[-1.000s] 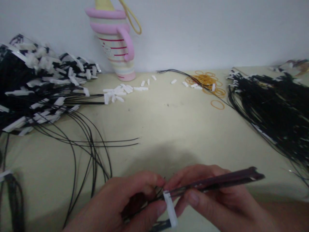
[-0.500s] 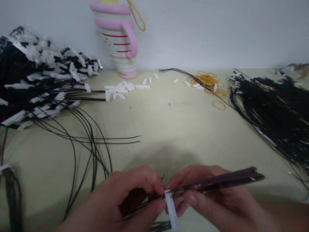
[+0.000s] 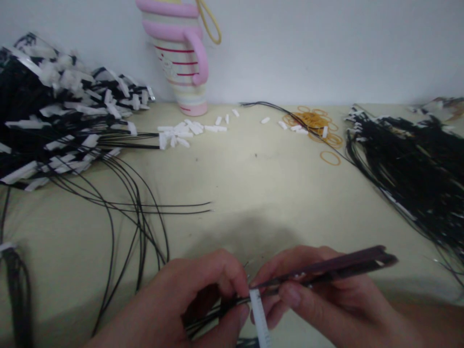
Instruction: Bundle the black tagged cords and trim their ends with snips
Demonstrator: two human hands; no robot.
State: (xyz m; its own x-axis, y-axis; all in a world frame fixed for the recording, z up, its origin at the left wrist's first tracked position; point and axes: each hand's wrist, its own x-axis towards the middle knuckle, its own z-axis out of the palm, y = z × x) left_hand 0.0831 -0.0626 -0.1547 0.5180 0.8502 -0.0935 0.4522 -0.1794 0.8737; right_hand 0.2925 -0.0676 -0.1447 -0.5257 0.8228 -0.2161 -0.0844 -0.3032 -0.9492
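Note:
My left hand (image 3: 203,295) is closed, thumb and forefinger pinching a bundle of thin black wires (image 3: 203,321). In my right hand (image 3: 326,299) is a pair of dark tweezers (image 3: 337,268); the fingers are wrapped round it, and its back end points right. The tweezers' tips reach the wires close to my left fingertips. A narrow white ridged strip (image 3: 260,316) hangs at the tips between both hands, slanting down past the bottom edge. Whether the tips grip the strip or a wire is too small to make out. More black wires show beneath, partly hidden.
Piled at left are black wires with white ends (image 3: 72,116); another black wire bundle (image 3: 413,169) lies at right. Small white pieces (image 3: 181,130) and orange rubber bands (image 3: 311,121) lie along the back. A pink-and-white tumbler (image 3: 181,63) stands against the wall.
The white strip has slid slightly right and down. My left thumb has dropped a little away from the forefinger, exposing more wire. My right hand keeps the tweezers in nearly the same place.

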